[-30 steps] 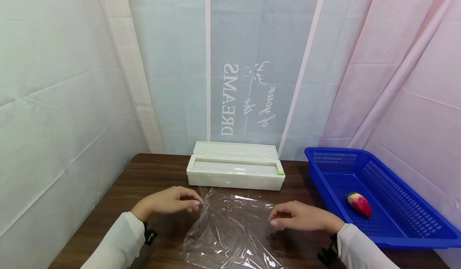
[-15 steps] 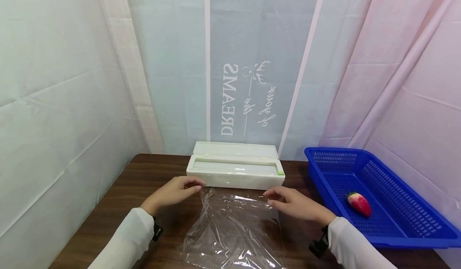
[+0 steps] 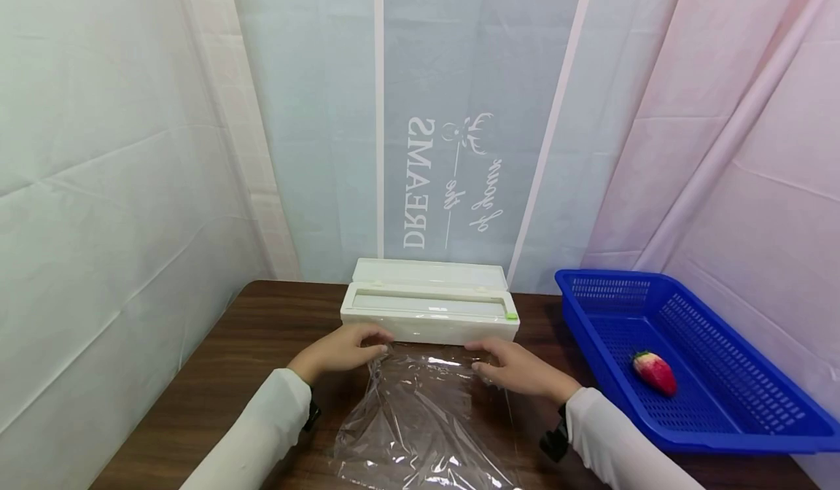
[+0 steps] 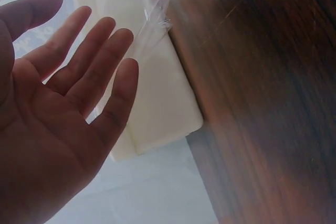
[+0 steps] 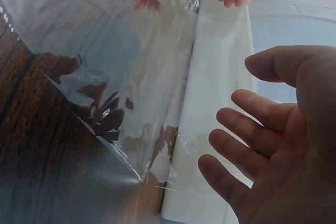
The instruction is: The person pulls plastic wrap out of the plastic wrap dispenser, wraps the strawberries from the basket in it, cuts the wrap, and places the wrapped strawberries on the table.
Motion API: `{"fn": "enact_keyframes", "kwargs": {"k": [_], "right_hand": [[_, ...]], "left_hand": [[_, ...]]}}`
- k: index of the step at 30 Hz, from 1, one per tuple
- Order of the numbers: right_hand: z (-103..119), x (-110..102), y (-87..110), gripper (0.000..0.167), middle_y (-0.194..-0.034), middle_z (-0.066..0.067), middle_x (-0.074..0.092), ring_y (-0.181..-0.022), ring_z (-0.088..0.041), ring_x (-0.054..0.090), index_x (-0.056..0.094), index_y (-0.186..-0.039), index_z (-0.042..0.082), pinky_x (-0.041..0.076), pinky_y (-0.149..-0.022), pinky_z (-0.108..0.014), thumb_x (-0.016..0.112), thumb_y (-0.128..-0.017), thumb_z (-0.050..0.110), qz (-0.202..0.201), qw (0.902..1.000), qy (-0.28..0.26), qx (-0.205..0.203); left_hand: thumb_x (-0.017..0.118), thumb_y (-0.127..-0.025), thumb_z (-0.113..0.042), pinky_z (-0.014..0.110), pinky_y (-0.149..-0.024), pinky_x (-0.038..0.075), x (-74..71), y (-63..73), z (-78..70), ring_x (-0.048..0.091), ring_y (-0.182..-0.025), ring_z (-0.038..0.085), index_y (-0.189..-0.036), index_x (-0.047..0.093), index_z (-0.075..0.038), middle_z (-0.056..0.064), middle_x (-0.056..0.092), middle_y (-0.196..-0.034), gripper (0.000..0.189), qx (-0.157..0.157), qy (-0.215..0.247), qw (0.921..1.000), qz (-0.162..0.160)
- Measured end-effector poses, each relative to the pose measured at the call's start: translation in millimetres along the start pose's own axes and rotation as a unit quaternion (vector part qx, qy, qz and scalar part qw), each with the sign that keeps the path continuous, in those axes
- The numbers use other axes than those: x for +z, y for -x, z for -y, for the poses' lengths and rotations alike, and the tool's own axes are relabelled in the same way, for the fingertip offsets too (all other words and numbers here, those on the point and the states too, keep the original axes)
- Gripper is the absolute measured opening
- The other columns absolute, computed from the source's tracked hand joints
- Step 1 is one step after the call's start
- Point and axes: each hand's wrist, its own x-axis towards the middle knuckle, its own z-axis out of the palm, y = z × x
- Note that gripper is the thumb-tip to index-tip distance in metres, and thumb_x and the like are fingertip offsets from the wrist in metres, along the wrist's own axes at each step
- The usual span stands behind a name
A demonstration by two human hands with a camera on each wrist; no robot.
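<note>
A sheet of clear plastic wrap [image 3: 420, 417] lies wrinkled on the table, running from the front of a white cling film dispenser box [image 3: 429, 326] toward the near edge. The box's lid [image 3: 429, 273] stands raised at the back. My left hand [image 3: 344, 348] is at the wrap's far left corner, fingers spread and loosely bent beside the box front, as the left wrist view shows. My right hand [image 3: 518, 366] is at the far right corner, thumb and fingers apart. In the right wrist view the box [image 5: 210, 103] and wrap [image 5: 121, 40] lie beyond relaxed fingers.
A blue plastic basket [image 3: 695, 442] stands at the right with a red strawberry [image 3: 654, 373] in it. A small green slider [image 3: 511, 316] sits at the box's right end. The dark wood table [image 3: 216, 373] is bounded by hanging cloth at the back and sides.
Both hands have moved inward and forward, closer together along the wrap's far edge near the box. The wrap, box and basket have stayed in place.
</note>
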Motion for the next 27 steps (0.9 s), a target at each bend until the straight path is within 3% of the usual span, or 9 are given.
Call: {"fn": "enact_keyframes", "kwargs": {"k": [6, 13, 27], "right_hand": [[-2, 0, -0.1, 0.052, -0.141, -0.017, 0.055, -0.128, -0.036, 0.051, 0.050, -0.144, -0.002, 0.043, -0.102, -0.055, 0.059, -0.102, 0.028, 0.023, 0.9994, 0.024, 0.007], [-11, 1, 3.3, 0.060, -0.144, -0.021, 0.051, -0.131, -0.041, 0.048, 0.046, -0.147, -0.003, 0.040, -0.103, -0.058, 0.061, -0.101, 0.031, 0.053, 0.9969, 0.033, 0.047], [-16, 2, 7.3, 0.062, -0.148, -0.027, 0.044, -0.137, -0.043, 0.040, 0.042, -0.148, -0.006, 0.034, -0.108, -0.059, 0.062, -0.101, 0.028, 0.044, 0.9936, 0.038, 0.096]], "left_hand": [[0.056, -0.102, -0.016, 0.045, -0.094, 0.050, 1.2, 1.5, 7.5, 0.062, -0.111, 0.027, -0.123, 0.066, 0.004, 0.015, 0.067, -0.120, 0.031, -0.003, -0.025, 0.9997, 0.004], [0.058, -0.101, -0.018, 0.046, -0.091, 0.050, 0.2, 10.2, 16.8, 0.062, -0.107, 0.026, -0.122, 0.068, 0.001, 0.012, 0.068, -0.120, 0.030, -0.043, -0.047, 0.9980, 0.000], [0.056, -0.104, -0.024, 0.051, -0.096, 0.048, -4.7, 21.3, 25.3, 0.058, -0.118, 0.031, -0.127, 0.066, -0.003, 0.010, 0.065, -0.126, 0.033, -0.074, 0.000, 0.9968, -0.031]]}}
